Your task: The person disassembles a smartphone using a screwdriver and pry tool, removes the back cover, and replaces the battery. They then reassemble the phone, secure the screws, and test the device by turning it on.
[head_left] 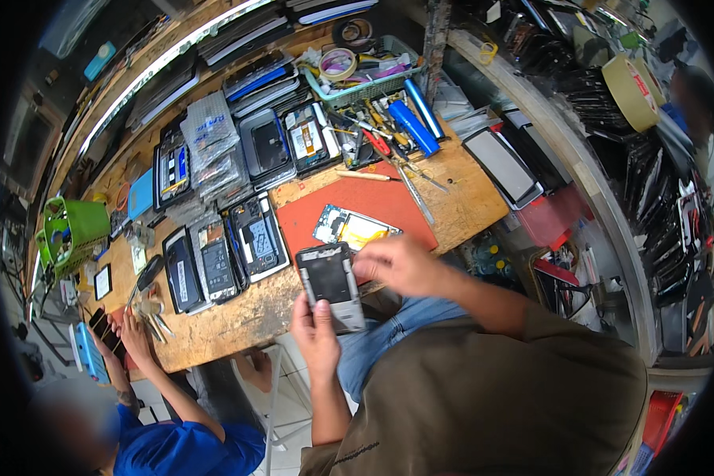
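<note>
My left hand [317, 337] grips a dark phone frame [331, 279] by its lower end, thumb on the front and fingers behind. The frame is tilted up over the table's front edge, and its inside looks black with a silvery rim. At its right edge my right hand [401, 268] is bent inward, the fingers smeared by motion, so I cannot make out whether they pinch anything. Just beyond lies an opened phone body [355, 226] with a blue-and-white board and a yellow flex cable. It rests on a red-brown mat [317, 198].
Opened phones [254, 236] and bubble-wrapped parts [212, 139] line the bench's left and back. Screwdrivers and pliers [379, 143] lie near two blue cylinders [412, 127]. A teal basket [365, 86] holds tape. At lower left, a co-worker in a blue shirt [182, 448] handles a dark object.
</note>
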Available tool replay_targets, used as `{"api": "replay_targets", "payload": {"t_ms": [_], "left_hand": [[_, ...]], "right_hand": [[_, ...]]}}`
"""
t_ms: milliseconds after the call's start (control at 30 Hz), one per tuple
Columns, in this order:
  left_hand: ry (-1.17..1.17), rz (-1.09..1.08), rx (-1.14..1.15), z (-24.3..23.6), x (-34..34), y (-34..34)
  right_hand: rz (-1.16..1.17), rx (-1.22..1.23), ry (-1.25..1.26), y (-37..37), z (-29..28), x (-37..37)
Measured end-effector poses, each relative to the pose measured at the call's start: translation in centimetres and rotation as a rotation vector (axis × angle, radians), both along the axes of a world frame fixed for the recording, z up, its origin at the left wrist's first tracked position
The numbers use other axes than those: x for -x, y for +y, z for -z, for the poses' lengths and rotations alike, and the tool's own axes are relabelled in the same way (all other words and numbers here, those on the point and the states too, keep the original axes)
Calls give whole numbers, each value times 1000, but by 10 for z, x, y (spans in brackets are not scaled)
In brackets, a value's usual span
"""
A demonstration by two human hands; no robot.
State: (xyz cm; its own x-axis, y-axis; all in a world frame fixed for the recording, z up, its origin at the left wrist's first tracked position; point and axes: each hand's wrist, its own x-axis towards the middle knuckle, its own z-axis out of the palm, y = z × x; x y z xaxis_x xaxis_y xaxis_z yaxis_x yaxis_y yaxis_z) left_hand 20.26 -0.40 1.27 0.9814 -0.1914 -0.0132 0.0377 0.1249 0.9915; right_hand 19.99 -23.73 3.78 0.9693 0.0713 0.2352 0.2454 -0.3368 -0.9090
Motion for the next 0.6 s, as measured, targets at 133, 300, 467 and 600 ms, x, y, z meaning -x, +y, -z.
{"api": "replay_targets", "payload": {"t_ms": [133, 300, 467, 600], "left_hand": [[-382, -100, -484, -30, -25, 35], [-740, -43, -896, -53, -39, 38], [-761, -82, -1070, -40, -48, 17], [-623, -69, -1048, -37, -47, 19]], "right_hand": [[564, 386, -135, -95, 4, -32], [533, 583, -80, -144, 44, -32], [781, 607, -153, -132, 47, -42], [581, 174, -87, -85, 7, -25]]}}
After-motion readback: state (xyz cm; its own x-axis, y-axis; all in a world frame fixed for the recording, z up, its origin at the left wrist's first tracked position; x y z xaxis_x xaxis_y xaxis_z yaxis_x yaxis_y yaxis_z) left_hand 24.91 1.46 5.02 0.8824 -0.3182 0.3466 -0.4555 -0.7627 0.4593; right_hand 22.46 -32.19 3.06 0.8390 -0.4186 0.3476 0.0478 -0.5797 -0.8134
